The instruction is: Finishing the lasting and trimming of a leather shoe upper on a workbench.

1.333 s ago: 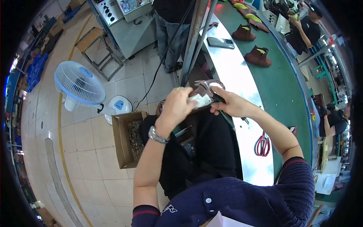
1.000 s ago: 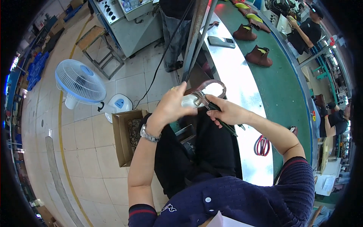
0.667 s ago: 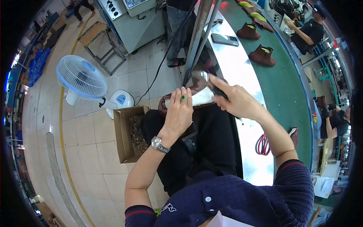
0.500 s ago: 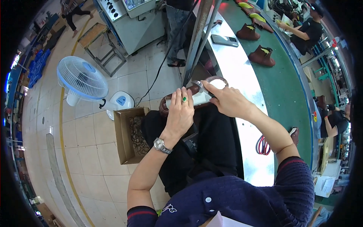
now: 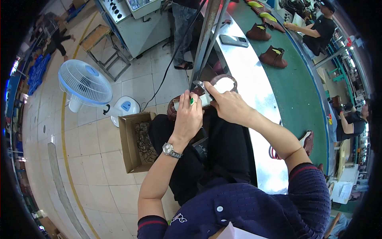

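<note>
Overhead, the steel-topped bench [image 5: 254, 91] ran alongside the seated person, whose lap bore a brown shoe [image 5: 199, 99]. Both hands gripped it: the left hand [image 5: 188, 117] closed over its side, the right hand [image 5: 229, 105] pinching near a white insert [image 5: 205, 99].

Most of the brown shoe [image 5: 187, 104] hidden behind the left hand [image 5: 187, 119] and right hand [image 5: 229, 106]. Fingers [image 5: 184, 99] of the left hand curled over it, tips out of sight. Stuff in the cardboard box [image 5: 129, 145] too small to tell. Far end of the bench [image 5: 254, 79] cut off.
</note>
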Available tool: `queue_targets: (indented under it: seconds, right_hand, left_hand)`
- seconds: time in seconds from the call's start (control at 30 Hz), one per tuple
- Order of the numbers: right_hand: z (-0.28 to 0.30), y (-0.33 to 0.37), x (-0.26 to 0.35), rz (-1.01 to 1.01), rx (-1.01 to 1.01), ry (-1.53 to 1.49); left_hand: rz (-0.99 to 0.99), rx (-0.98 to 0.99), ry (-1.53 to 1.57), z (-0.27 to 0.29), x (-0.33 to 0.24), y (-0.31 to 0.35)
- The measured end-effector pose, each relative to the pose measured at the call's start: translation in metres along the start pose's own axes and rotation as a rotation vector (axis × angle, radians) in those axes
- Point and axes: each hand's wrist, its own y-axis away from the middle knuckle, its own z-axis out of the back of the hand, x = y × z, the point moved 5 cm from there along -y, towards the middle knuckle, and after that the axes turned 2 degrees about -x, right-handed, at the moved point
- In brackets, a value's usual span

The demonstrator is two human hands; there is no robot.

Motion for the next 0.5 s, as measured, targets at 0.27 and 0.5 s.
queue_targets:
  seconds: [0.27, 0.5]
  right_hand:
    - [-0.008, -0.005, 0.003, 0.003, 0.008, -0.05]
    - [0.001, -0.015, 0.026, 0.004, -0.041, -0.107]
  left_hand:
    - [0.146, 0.194, -0.065, 0.026, 0.023, -0.012]
    - [0.188, 0.095, 0.032, 0.023, 0.034, 0.004]
